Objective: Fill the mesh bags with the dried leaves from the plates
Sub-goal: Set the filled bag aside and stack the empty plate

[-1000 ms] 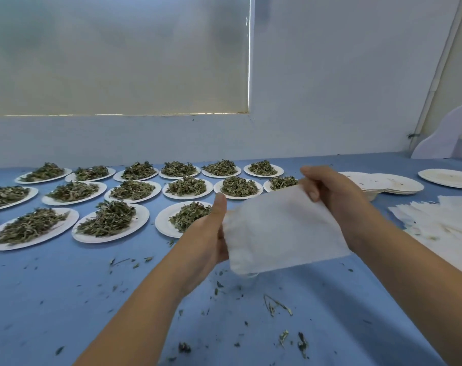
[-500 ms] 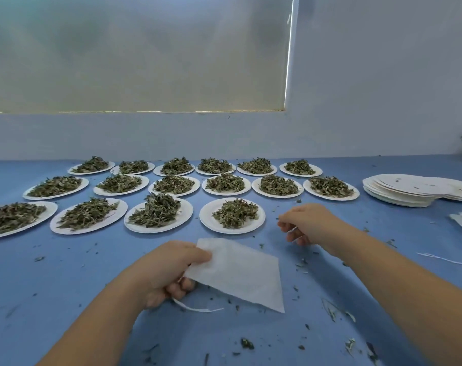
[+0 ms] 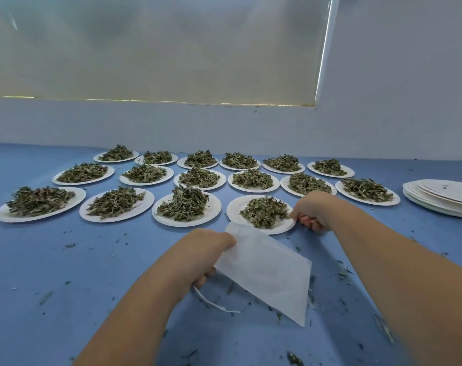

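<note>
While the left hand [image 3: 198, 257] is gripping the white mesh bag [image 3: 267, 273] by its upper edge, fingers curled round the fabric, the bag is slanting down to the right of that grip, and its drawstring [image 3: 214, 303] is trailing just below the fingers. The right hand [image 3: 313, 210] is pinching the rim of the nearest plate [image 3: 234, 210], with the plate's dried leaves [image 3: 264, 211] lying just left of the pinch. Other heaped plates [image 3: 215, 208] are lying beyond and left of both grips on the blue table [image 3: 66, 286].
</note>
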A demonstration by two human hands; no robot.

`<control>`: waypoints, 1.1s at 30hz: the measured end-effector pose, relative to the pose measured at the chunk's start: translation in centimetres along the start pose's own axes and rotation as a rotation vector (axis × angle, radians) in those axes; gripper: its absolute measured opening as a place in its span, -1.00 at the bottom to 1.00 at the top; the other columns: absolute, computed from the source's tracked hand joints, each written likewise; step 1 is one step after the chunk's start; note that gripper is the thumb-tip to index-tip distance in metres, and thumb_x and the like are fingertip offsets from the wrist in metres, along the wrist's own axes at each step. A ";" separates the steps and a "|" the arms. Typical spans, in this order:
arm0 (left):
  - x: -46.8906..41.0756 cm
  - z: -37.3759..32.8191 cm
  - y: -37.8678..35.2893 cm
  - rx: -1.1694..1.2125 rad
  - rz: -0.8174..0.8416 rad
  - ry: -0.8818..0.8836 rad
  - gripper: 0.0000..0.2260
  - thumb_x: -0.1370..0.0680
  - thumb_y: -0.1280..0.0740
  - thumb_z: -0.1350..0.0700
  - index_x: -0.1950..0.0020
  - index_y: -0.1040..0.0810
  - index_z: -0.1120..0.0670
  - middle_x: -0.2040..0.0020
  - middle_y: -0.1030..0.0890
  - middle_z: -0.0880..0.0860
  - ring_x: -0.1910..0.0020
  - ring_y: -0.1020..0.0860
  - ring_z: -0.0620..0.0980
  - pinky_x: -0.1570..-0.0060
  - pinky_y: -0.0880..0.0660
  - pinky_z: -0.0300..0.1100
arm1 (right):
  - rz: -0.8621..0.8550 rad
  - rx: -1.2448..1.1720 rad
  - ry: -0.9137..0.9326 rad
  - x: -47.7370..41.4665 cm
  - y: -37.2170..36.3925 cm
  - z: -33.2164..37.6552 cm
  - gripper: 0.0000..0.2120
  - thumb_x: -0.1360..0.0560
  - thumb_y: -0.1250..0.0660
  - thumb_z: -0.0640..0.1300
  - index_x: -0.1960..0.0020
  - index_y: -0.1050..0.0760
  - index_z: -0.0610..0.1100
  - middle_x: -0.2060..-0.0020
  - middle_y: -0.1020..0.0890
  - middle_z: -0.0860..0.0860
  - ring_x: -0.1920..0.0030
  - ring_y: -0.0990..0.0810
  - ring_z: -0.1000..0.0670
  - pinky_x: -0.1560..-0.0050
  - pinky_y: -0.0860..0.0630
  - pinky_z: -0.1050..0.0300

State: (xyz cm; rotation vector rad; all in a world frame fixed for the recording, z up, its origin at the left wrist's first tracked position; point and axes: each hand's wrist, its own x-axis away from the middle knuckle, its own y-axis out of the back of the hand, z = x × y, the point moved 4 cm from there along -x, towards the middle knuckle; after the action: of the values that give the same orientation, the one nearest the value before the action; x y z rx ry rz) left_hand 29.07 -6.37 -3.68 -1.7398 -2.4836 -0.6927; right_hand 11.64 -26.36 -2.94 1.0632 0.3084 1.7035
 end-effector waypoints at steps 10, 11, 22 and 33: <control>0.2 0.1 1.0 0.155 -0.035 0.072 -0.90 -0.48 -0.33 0.14 0.15 -0.44 0.14 0.49 -0.29 0.02 0.60 -0.22 -0.07 0.58 -0.11 -0.32 | -0.035 -0.484 0.132 0.7 0.4 -1.3 -0.91 -0.55 -0.21 -0.38 0.12 -0.45 -0.33 0.43 -0.44 -0.09 0.53 -0.38 0.07 0.68 -0.33 0.37; 0.3 0.1 1.0 0.179 -0.029 0.070 -0.90 -0.49 -0.33 0.17 0.16 -0.42 0.14 0.51 -0.28 0.00 0.62 -0.20 -0.09 0.57 -0.08 -0.32 | -0.033 -0.511 0.140 0.7 0.7 -1.8 -0.92 -0.54 -0.22 -0.38 0.12 -0.45 -0.33 0.42 -0.44 -0.09 0.49 -0.38 0.07 0.67 -0.34 0.36; 0.4 0.4 1.7 0.172 -0.152 -0.021 -0.82 -0.53 -0.31 0.15 0.27 -0.42 0.11 0.52 -0.26 -0.01 0.60 -0.20 -0.08 0.56 -0.11 -0.30 | 0.199 -0.534 0.195 3.6 5.6 -10.6 -0.88 -0.50 -0.30 -0.32 -0.01 -0.51 -0.37 0.46 -0.45 -0.06 0.58 -0.36 0.13 0.67 -0.28 0.36; 1.0 -1.1 1.4 0.082 -0.355 -0.236 -0.87 -0.53 -0.30 0.02 0.17 -0.58 0.02 0.49 -0.33 -0.02 0.47 -0.30 0.01 0.45 -0.29 -0.15 | 0.421 -0.251 0.286 6.8 4.5 -12.6 -0.93 -0.49 -0.31 -0.33 0.16 -0.55 -0.30 0.53 -0.51 -0.07 0.59 -0.40 0.11 0.65 -0.29 0.33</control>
State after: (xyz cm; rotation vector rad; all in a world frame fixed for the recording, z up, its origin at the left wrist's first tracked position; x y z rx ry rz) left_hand 29.74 -5.54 -1.99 -1.4419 -2.9753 -0.4087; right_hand -1.29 -18.69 -3.81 0.7303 0.0442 2.2123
